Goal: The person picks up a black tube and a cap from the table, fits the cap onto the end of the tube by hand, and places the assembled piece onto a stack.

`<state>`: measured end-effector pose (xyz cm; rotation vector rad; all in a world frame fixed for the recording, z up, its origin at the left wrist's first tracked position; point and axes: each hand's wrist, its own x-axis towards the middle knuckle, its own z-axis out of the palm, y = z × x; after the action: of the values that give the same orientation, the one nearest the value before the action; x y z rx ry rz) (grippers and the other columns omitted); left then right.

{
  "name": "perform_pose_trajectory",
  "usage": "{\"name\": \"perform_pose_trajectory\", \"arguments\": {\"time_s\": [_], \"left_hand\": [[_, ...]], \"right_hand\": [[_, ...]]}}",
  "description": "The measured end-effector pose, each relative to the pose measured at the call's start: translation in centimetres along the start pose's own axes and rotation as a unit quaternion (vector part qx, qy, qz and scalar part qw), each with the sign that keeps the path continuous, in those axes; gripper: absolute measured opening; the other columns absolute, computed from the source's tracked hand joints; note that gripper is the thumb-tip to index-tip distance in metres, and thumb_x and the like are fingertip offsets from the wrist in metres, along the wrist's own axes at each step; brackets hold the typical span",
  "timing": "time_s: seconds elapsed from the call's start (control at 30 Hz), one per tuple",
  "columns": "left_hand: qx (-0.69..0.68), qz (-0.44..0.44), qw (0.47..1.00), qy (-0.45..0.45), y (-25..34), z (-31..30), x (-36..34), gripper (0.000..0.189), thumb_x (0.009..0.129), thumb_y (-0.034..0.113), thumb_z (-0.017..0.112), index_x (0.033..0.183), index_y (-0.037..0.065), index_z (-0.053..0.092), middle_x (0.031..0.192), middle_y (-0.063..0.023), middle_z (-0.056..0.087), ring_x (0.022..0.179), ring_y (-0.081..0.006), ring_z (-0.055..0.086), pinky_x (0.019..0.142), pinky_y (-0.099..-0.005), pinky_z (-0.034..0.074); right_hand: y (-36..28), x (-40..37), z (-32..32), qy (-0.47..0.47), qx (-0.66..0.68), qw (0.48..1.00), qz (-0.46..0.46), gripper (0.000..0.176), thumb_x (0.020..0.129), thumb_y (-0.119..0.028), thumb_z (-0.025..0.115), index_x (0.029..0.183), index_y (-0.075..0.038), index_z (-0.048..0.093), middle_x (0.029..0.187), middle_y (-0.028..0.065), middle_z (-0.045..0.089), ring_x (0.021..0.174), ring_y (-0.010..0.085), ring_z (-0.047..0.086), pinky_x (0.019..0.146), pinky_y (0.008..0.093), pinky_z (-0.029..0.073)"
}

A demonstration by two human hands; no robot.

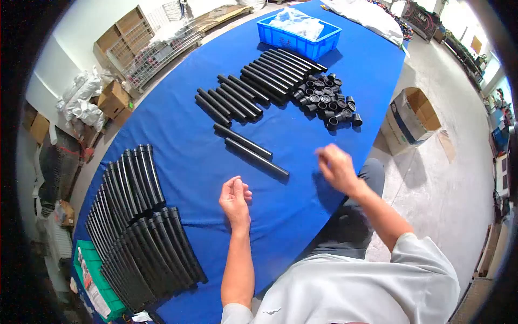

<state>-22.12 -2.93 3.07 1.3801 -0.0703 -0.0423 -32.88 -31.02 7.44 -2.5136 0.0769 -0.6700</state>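
Observation:
My left hand (235,204) is above the blue cloth at the near side, its fingers curled in and nothing visible in it. My right hand (338,168) is over the cloth's right edge, blurred, with bent fingers; whether it holds anything is unclear. Two loose black tubes (258,158) lie aslant between and beyond my hands, touched by neither. Farther off are a short row of black tubes (229,102), a longer row (280,70) and a heap of black caps (326,100). Many capped tubes (145,232) lie stacked at the left.
A blue crate (318,49) with clear plastic bags stands at the table's far end. At the near left is a green bin (100,275). On the floor to the right sits an open cardboard box (402,127). Wire cages (135,51) and cartons line the left wall.

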Motion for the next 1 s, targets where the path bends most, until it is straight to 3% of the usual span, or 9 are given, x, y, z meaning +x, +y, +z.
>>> {"name": "perform_pose_trajectory", "arguments": {"time_s": [0.07,0.1,0.17,0.2,0.33,0.43,0.6,0.83,1.0], "left_hand": [[-0.009,-0.004,1.0,0.0,0.1,-0.1,0.2,0.021,0.102,0.021,0.063,0.108,0.002,0.066,0.081,-0.0031,0.066,0.061,-0.0088,0.061,0.052,-0.0219,0.049],[-0.009,-0.014,1.0,-0.006,0.3,-0.1,0.1,0.02,0.102,0.021,0.064,0.109,0.003,0.066,0.081,-0.0026,0.066,0.063,-0.0083,0.06,0.053,-0.0218,0.049],[-0.008,-0.034,0.999,-0.014,0.7,-0.1,-0.1,0.02,0.101,0.021,0.065,0.11,0.004,0.066,0.082,-0.0016,0.065,0.065,-0.0074,0.06,0.055,-0.0215,0.048],[-0.008,-0.027,0.999,-0.016,0.6,-0.2,-0.1,0.02,0.101,0.021,0.065,0.11,0.003,0.066,0.082,-0.0021,0.065,0.065,-0.0079,0.06,0.055,-0.0219,0.049],[-0.003,-0.022,1.0,-0.018,0.4,-0.3,-0.1,0.02,0.101,0.02,0.065,0.11,0.002,0.067,0.083,-0.0035,0.066,0.065,-0.009,0.061,0.056,-0.0228,0.05],[0.002,-0.022,0.999,-0.025,0.7,-0.1,-0.1,0.02,0.1,0.019,0.065,0.111,0.002,0.067,0.084,-0.004,0.067,0.067,-0.0095,0.062,0.056,-0.0229,0.051],[-0.005,-0.018,1.0,-0.015,0.6,-0.1,-0.2,0.019,0.099,0.017,0.066,0.111,0.001,0.066,0.085,-0.0049,0.067,0.067,-0.0099,0.062,0.057,-0.0232,0.051],[-0.011,-0.016,1.0,-0.009,0.5,-0.2,-0.2,0.02,0.1,0.016,0.065,0.112,0.001,0.066,0.086,-0.0057,0.067,0.067,-0.0101,0.063,0.057,-0.0236,0.052],[-0.02,-0.016,1.0,-0.011,0.3,-0.2,-0.2,0.02,0.1,0.016,0.065,0.113,0.001,0.066,0.087,-0.0057,0.067,0.068,-0.0099,0.063,0.058,-0.0238,0.053]], "right_hand": [[2.6,2.1,-1.2,0.044,-0.149,0.988,0.023,0.043,0.083,-0.004,0.065,0.125,-0.007,0.06,0.109,0.0168,0.058,0.098,0.0359,0.062,0.081,0.0447,0.053],[4.0,3.0,-1.1,0.068,-0.19,0.979,0.032,0.048,0.083,-0.006,0.067,0.13,-0.008,0.059,0.11,0.0162,0.058,0.101,0.0344,0.061,0.084,0.044,0.053],[5.9,3.6,-1.2,0.042,-0.254,0.966,0.02,0.049,0.082,-0.009,0.07,0.13,-0.008,0.06,0.111,0.0149,0.058,0.102,0.0331,0.06,0.085,0.0433,0.052],[6.5,3.5,-0.9,0.034,-0.259,0.965,0.022,0.042,0.081,-0.01,0.073,0.122,-0.009,0.064,0.112,0.0135,0.057,0.103,0.0326,0.059,0.085,0.0431,0.052],[7.5,3.8,-0.2,0.072,-0.226,0.97,0.043,0.025,0.078,-0.01,0.077,0.1,-0.007,0.067,0.111,0.0121,0.058,0.104,0.0332,0.058,0.086,0.0435,0.051],[6.9,3.9,0.1,0.097,-0.235,0.967,0.007,0.025,0.077,-0.008,0.078,0.099,-0.007,0.066,0.112,0.0125,0.058,0.107,0.0326,0.058,0.086,0.0422,0.051],[2.8,2.4,0.4,0.026,-0.049,0.997,-0.048,0.02,0.083,-0.001,0.071,0.098,-0.003,0.058,0.103,0.0178,0.062,0.092,0.0373,0.063,0.082,0.0429,0.052],[0.1,1.5,2.1,-0.079,-0.08,0.993,-0.028,0.031,0.082,-0.006,0.075,0.105,-0.002,0.054,0.103,0.0169,0.063,0.099,0.0367,0.062,0.085,0.0437,0.051],[-5.2,3.2,1.2,-0.006,-0.105,0.992,-0.073,0.046,0.08,-0.013,0.078,0.119,-0.001,0.056,0.115,0.0186,0.061,0.106,0.0377,0.06,0.09,0.0437,0.051]]}}
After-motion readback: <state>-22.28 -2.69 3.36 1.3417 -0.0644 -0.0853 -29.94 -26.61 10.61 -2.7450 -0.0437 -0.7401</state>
